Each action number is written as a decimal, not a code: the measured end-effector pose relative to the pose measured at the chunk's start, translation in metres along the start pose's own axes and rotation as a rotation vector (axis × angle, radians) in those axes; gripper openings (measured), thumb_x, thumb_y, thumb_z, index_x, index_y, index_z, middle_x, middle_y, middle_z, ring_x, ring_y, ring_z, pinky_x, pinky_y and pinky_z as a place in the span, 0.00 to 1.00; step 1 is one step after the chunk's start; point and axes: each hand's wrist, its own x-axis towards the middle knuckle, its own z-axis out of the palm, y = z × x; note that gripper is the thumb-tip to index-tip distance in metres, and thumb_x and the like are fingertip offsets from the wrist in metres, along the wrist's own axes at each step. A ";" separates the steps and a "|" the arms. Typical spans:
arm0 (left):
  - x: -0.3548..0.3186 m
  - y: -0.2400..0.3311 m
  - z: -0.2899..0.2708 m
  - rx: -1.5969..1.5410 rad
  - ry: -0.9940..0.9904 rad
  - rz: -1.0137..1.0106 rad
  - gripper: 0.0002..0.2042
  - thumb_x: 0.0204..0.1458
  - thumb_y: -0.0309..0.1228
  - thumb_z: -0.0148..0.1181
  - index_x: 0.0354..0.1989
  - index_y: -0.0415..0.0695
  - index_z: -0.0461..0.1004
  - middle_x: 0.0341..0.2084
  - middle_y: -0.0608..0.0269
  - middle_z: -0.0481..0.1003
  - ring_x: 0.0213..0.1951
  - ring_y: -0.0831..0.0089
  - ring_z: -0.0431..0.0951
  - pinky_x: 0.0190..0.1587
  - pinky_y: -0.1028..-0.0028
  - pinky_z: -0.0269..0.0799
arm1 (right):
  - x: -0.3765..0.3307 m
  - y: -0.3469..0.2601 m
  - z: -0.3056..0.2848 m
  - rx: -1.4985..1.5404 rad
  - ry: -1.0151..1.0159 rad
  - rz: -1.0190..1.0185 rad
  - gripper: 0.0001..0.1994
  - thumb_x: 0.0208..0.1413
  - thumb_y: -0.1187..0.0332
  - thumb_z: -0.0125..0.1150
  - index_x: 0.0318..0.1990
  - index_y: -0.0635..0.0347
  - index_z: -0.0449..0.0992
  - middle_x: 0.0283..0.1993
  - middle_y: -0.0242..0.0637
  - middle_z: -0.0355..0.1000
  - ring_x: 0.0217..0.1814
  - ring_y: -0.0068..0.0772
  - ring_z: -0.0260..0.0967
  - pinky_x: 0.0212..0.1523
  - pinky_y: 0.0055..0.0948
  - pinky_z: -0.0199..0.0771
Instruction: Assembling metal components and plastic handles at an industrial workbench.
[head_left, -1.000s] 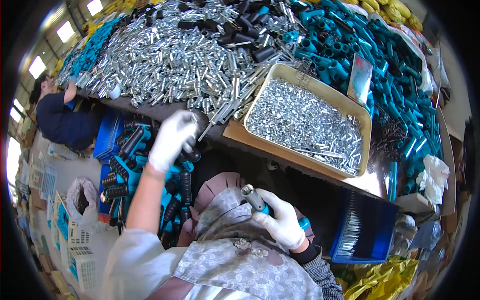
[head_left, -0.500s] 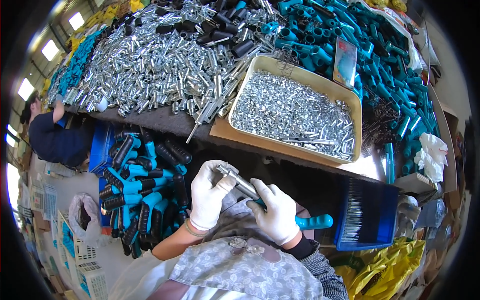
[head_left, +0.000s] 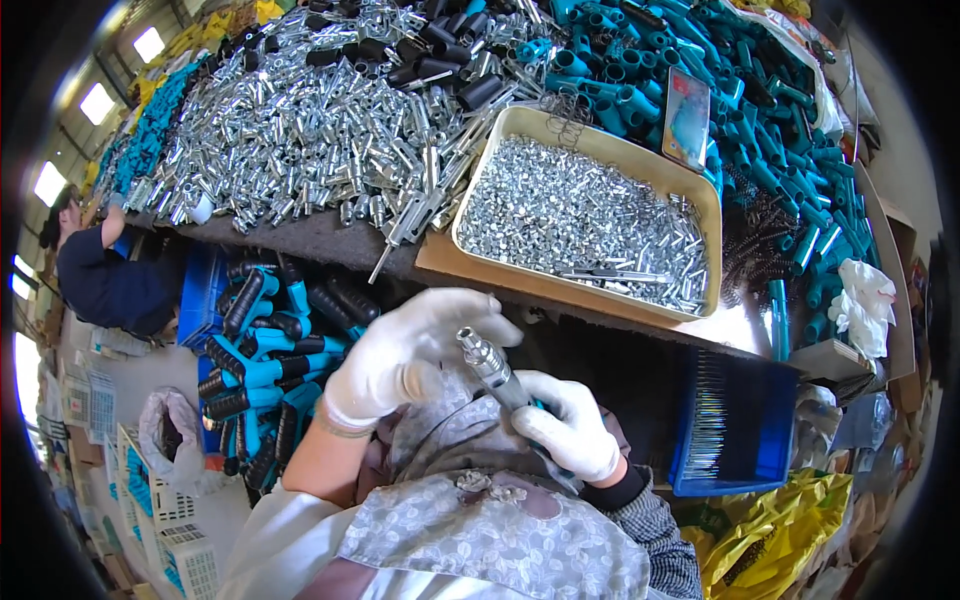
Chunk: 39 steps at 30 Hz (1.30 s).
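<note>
My right hand, in a white glove, is wrapped around a hand tool with a silvery metal barrel. The barrel's narrow tip points up and to the left. Only a sliver of the tool's teal part shows beside my fingers; the rest is hidden by the hand. Just left of the barrel, my gloved left hand is open, its fingers apart and curved towards the tip without holding it. Both hands are above my grey patterned apron, in front of the bench edge.
On the bench lie a heap of metal parts, a cream tray of small metal pieces and teal tubes. Below stand a blue bin with teal-and-black handles and another blue bin holding thin rods. A person works at far left.
My left hand has come off the tool's metal end, opening and rising. The tool has tipped so its tip points more towards me, and its teal handle end has dropped out of sight.
</note>
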 end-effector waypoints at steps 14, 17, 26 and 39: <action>0.004 0.012 -0.001 1.031 -0.267 0.360 0.14 0.44 0.20 0.63 0.40 0.45 0.77 0.42 0.56 0.76 0.44 0.54 0.76 0.46 0.62 0.74 | -0.004 0.006 -0.022 -0.245 -0.105 0.015 0.23 0.59 0.58 0.63 0.53 0.70 0.76 0.31 0.30 0.74 0.33 0.16 0.67 0.35 0.22 0.70; -0.008 0.022 0.000 0.967 0.033 0.047 0.26 0.44 0.32 0.75 0.53 0.42 0.73 0.38 0.60 0.77 0.37 0.70 0.77 0.40 0.72 0.76 | -0.004 0.003 -0.019 -0.406 -0.034 -0.058 0.22 0.58 0.60 0.64 0.53 0.69 0.76 0.33 0.41 0.76 0.33 0.27 0.73 0.37 0.27 0.73; -0.008 0.005 0.003 1.147 -0.148 0.428 0.10 0.41 0.21 0.64 0.34 0.44 0.79 0.41 0.58 0.76 0.43 0.57 0.77 0.44 0.66 0.75 | -0.004 -0.004 -0.015 -0.540 -0.007 -0.042 0.20 0.55 0.63 0.65 0.52 0.67 0.77 0.39 0.53 0.77 0.39 0.48 0.79 0.43 0.34 0.77; -0.019 0.010 0.004 0.751 0.257 -0.311 0.10 0.51 0.27 0.68 0.41 0.40 0.78 0.32 0.58 0.77 0.31 0.74 0.78 0.37 0.74 0.74 | -0.005 0.005 -0.012 -0.711 0.068 -0.166 0.19 0.54 0.62 0.66 0.51 0.62 0.77 0.37 0.52 0.77 0.38 0.55 0.77 0.38 0.40 0.77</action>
